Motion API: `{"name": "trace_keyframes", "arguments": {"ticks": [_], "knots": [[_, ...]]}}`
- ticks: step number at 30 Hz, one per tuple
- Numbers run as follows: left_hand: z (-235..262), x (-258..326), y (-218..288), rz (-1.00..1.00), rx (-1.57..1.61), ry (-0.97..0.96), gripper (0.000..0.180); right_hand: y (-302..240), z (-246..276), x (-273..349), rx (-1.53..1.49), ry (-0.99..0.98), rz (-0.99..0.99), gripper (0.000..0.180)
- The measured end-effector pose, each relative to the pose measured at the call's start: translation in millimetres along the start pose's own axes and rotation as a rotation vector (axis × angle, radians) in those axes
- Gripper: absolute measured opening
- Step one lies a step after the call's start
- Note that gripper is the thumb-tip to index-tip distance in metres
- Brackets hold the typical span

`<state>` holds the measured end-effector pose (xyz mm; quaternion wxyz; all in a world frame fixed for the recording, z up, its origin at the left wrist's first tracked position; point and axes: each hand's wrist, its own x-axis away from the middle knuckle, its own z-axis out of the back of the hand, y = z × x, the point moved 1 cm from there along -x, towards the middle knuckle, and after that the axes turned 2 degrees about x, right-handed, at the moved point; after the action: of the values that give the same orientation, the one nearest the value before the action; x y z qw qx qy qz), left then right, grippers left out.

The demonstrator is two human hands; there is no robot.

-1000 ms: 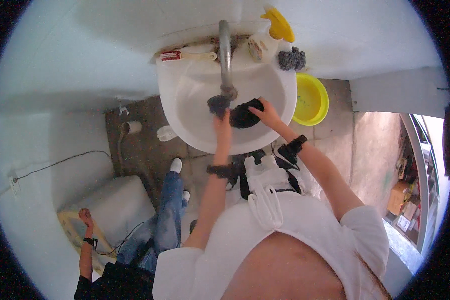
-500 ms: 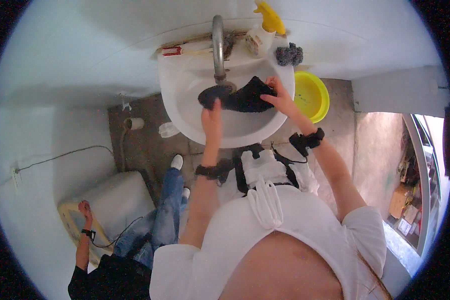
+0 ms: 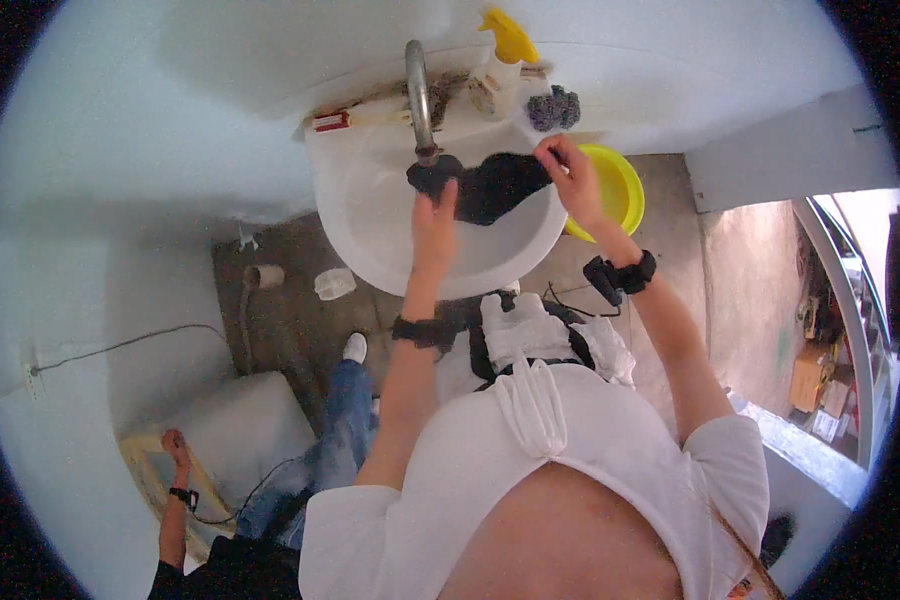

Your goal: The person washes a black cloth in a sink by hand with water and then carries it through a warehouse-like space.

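A black sock is stretched sideways over the white sink, beneath the curved metal tap. My left hand grips its left end just under the spout, the thumb showing in front of the cloth. At the sink's right rim, my right hand pinches the other end between thumb and fingers. Both wrists wear black straps. Whether water runs from the tap I cannot tell.
On the sink's back ledge are a spray bottle with a yellow head, a dark scouring pad and a red-and-white brush. A yellow basin stands on the floor at right. Another person's jeans leg shows at lower left.
My right hand has risen slightly and shifted to the sock's far right end, pulling it straighter. My left hand has moved slightly right. The whole view has shifted a little.
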<state>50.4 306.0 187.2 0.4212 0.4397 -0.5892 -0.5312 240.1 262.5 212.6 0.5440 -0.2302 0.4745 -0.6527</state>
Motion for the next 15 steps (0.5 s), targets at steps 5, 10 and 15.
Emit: {"name": "trace_keyframes", "arguments": {"ticks": [5, 10, 15], "knots": [[-20, -10, -8, -0.136, -0.12, -0.271, 0.033, -32, 12, -11, -0.116, -0.029, 0.097, 0.016], [-45, -23, 23, -0.38, -0.344, -0.357, 0.046, -42, -1, -21, -0.217, -0.189, 0.079, 0.03], [-39, -24, 16, -0.324, -0.073, -0.42, 0.055, -33, 10, -28, 0.016, -0.286, 0.042, 0.037]]}}
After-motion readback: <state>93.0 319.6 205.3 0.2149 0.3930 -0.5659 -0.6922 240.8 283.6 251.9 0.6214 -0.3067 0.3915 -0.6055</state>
